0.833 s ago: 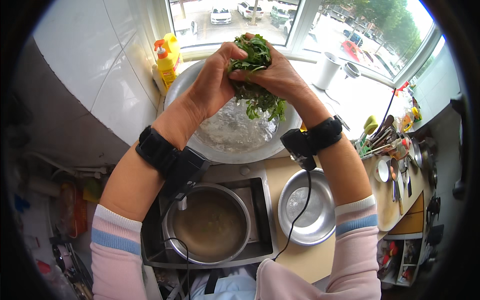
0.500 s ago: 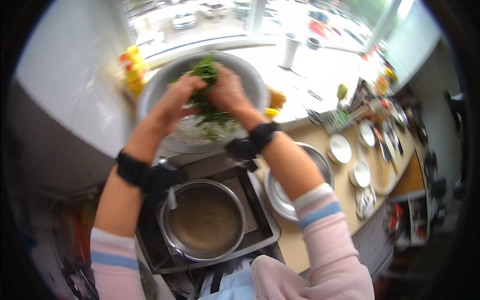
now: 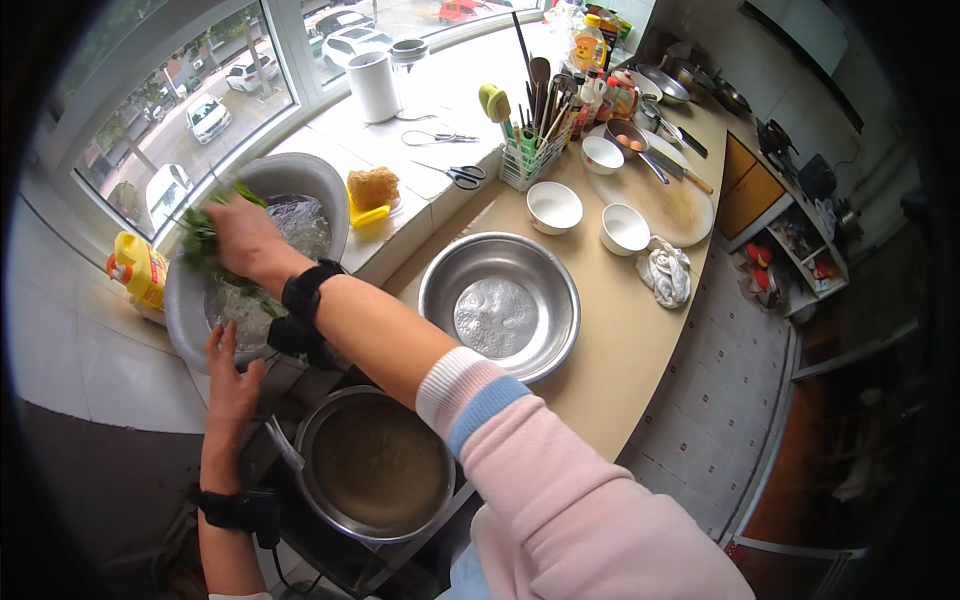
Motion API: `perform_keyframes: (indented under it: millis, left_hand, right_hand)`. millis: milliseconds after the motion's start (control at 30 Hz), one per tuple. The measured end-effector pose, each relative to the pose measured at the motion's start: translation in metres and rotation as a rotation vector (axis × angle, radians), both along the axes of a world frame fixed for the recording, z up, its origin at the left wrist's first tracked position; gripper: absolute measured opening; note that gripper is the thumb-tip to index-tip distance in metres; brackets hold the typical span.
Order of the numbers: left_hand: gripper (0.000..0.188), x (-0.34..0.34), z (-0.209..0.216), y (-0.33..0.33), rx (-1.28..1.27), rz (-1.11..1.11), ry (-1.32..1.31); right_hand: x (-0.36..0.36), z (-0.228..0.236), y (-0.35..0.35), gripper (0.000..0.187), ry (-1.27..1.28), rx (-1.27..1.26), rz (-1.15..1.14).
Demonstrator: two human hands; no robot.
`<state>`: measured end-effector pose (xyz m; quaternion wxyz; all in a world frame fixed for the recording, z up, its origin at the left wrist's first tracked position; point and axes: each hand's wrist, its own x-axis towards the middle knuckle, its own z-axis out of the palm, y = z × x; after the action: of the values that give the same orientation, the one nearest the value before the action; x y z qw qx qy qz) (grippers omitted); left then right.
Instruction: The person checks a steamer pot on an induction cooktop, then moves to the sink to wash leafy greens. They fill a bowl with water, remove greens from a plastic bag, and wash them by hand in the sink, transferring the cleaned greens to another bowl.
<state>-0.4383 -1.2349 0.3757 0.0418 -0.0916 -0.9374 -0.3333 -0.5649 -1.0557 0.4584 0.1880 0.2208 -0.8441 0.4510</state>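
Observation:
In my right hand (image 3: pixel 248 237) is a bunch of leafy green herbs (image 3: pixel 200 238), gripped over the large grey metal basin (image 3: pixel 295 172). Motion smears the leaves a little. Clear water or clear plastic, I cannot tell which, glistens inside the basin. My left hand (image 3: pixel 232 388) is empty, its fingers apart, just at the basin's near rim. Below and to the right of that hand, a steel pot (image 3: pixel 375 468) of cloudy brownish liquid stands on the stove. A wide steel bowl (image 3: pixel 555 310), wet inside, sits on the counter under my right forearm's far side.
A yellow bottle (image 3: pixel 140 268) stands left of the basin. Right of it lie a sponge (image 3: pixel 374 187) and scissors (image 3: pixel 465 176). A utensil basket (image 3: pixel 530 160), white bowls (image 3: pixel 554 208), a cloth (image 3: pixel 664 272) and a round cutting board (image 3: pixel 690 215) with knives line the counter.
My view has swung to the right. Both hands were together at the herbs; now only my right hand holds them, and my left has come away toward the near rim.

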Motion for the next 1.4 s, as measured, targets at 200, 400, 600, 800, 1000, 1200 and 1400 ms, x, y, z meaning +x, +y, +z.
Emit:
perform_keyframes:
  millis: [200,400,600,800,1000,1200,1400]
  left_hand:
    - [0.071,0.02,0.003,0.01,-0.204,-0.02,-0.015]
    - [0.07,0.029,0.004,0.024,-0.183,-0.059,-0.016]
    - [0.071,0.032,0.003,0.03,-0.324,-0.015,-0.019]
    - [0.072,0.037,0.003,0.031,-0.321,-0.065,0.082]
    - [0.073,0.035,-0.003,0.033,-0.329,-0.026,0.11]
    - [0.074,0.032,-0.009,0.032,-0.344,-0.025,0.123]
    - [0.073,0.032,-0.008,0.033,-0.348,-0.016,0.089]
  right_hand:
    - [0.008,-0.03,0.004,0.032,-0.008,-0.192,-0.067]
    - [0.01,-0.011,-0.008,0.029,0.355,-0.4,-0.013]
    - [0.01,-0.029,0.007,0.037,-0.037,-0.242,-0.087]
    - [0.04,0.017,0.076,0.043,0.171,-0.505,0.082]
    - [0.101,0.028,0.19,0.045,0.292,-0.56,0.108]
    - [0.152,-0.072,0.261,0.057,0.071,-0.316,-0.373]
    - [0.207,-0.177,0.308,0.099,-0.518,0.124,-0.462]
